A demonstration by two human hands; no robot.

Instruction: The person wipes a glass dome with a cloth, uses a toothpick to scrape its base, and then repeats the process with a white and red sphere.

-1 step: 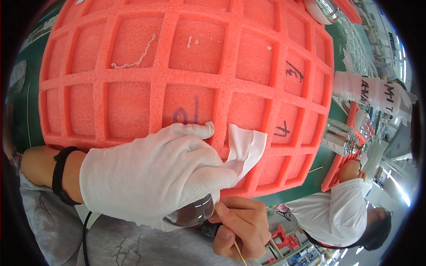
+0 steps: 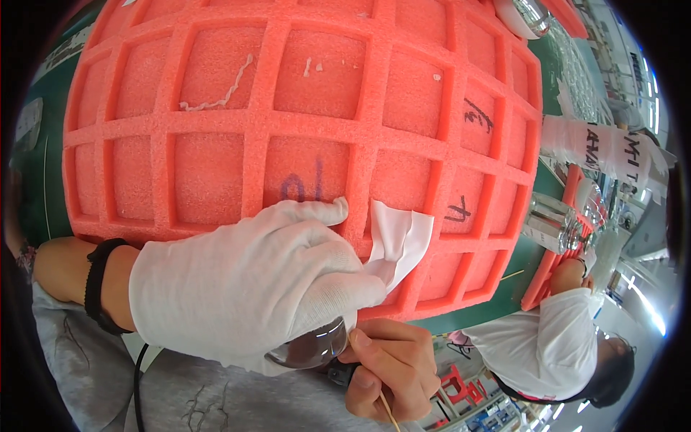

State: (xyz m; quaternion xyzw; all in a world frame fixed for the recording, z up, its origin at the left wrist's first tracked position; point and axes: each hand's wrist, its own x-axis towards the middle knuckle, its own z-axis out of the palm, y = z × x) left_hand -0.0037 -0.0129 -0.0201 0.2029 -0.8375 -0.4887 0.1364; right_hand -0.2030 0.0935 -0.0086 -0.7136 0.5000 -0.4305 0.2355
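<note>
My left hand (image 2: 252, 288), in a white glove, is closed around a shiny, dark, rounded part (image 2: 309, 345) and pinches a white wipe (image 2: 399, 241) between thumb and fingers. Its fingertips rest against the front rim of a big orange-red foam tray (image 2: 309, 144) with a grid of square pockets; several pockets carry pen marks. Just below, my bare right hand (image 2: 392, 374) grips a thin wooden stick (image 2: 389, 412) and touches the underside of the shiny part. What the stick's tip touches is hidden.
The foam tray lies on a green table (image 2: 551, 108). At the right are more red trays with shiny metal parts (image 2: 551, 216). Another person in a white shirt (image 2: 547, 345) bends over there. A black band (image 2: 97, 284) sits on my left wrist.
</note>
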